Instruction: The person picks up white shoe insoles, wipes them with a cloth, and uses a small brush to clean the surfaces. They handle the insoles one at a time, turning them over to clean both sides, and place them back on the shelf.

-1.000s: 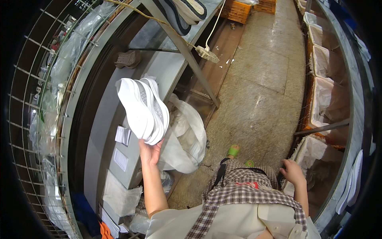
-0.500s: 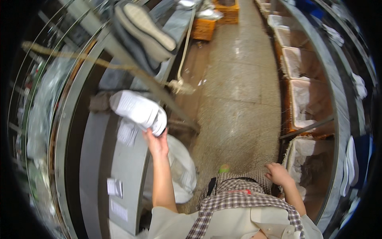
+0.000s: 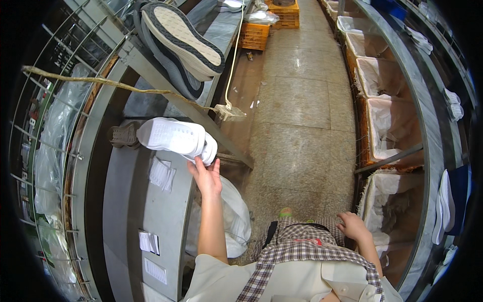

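Note:
A small stack of white shoe uppers point(image 3: 173, 137), with rows of lace holes, lies over the metal bench at the left. My left hand point(image 3: 207, 178) has hold of its near, rounded end, thumb to the left and fingers at the edge; the fingertips are partly hidden. A brown shoe upper point(image 3: 124, 135) sits just beyond the stack's left end. Over my right thigh hangs my right hand point(image 3: 354, 226), fingers loosely bent and apart, with nothing in it.
Folded papers point(image 3: 161, 173) and a small pad point(image 3: 148, 241) lie on the bench point(image 3: 168, 211). A sack point(image 3: 234, 216) stands beneath. Grey shoes point(image 3: 183, 45) hang on the post, beside a cord with a socket block point(image 3: 230, 112). Lined orange crates point(image 3: 382, 131) line the aisle's right side.
My left hand and the white uppers have shifted slightly right and forward across the bench. The left fingers are spread a little wider. My right hand stays nearly where it was.

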The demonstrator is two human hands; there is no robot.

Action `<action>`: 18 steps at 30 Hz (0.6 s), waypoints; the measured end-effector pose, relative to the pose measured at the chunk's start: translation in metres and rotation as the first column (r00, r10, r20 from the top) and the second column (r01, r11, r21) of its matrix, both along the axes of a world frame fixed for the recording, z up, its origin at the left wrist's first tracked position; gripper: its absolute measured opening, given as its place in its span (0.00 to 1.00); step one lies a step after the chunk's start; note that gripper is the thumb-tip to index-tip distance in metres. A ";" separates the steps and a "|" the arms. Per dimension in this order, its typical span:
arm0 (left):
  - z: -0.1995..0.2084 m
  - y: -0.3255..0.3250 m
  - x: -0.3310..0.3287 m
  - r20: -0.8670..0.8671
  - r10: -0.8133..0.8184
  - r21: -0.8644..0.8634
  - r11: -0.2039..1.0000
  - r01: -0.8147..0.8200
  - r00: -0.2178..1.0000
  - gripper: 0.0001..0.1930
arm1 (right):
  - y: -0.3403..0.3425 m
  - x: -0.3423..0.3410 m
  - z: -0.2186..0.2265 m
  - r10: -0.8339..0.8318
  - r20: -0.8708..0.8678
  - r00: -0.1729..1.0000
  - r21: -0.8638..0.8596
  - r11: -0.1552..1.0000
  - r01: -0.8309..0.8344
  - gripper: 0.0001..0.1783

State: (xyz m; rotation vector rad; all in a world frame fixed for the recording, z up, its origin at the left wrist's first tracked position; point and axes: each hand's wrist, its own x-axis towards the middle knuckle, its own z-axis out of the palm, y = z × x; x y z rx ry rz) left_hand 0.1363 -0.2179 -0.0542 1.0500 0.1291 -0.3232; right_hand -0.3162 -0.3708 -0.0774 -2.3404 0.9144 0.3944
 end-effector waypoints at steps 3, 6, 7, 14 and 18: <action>-0.002 0.005 -0.003 0.042 0.001 -0.066 0.998 0.002 0.999 0.33 | -0.001 0.006 0.000 0.025 0.017 1.000 -0.002 1.000 -0.025 0.21; 0.000 0.025 -0.008 0.004 -0.034 0.006 0.999 0.034 0.999 0.34 | -0.001 0.008 -0.002 0.035 0.049 0.998 0.008 0.999 -0.035 0.20; 0.000 0.036 -0.010 -0.026 -0.023 0.077 0.997 0.025 0.999 0.33 | 0.000 0.009 -0.003 0.030 0.048 0.998 0.012 0.999 -0.030 0.20; 0.016 0.122 0.059 0.631 -0.557 0.707 0.125 -0.696 0.541 0.20 | 0.000 0.027 -0.010 0.138 0.008 0.990 0.038 0.990 -0.138 0.21; 0.021 0.146 0.091 0.134 -0.605 0.900 -0.258 -0.352 0.785 0.21 | 0.000 0.046 -0.006 0.237 -0.021 0.971 0.012 0.971 -0.237 0.21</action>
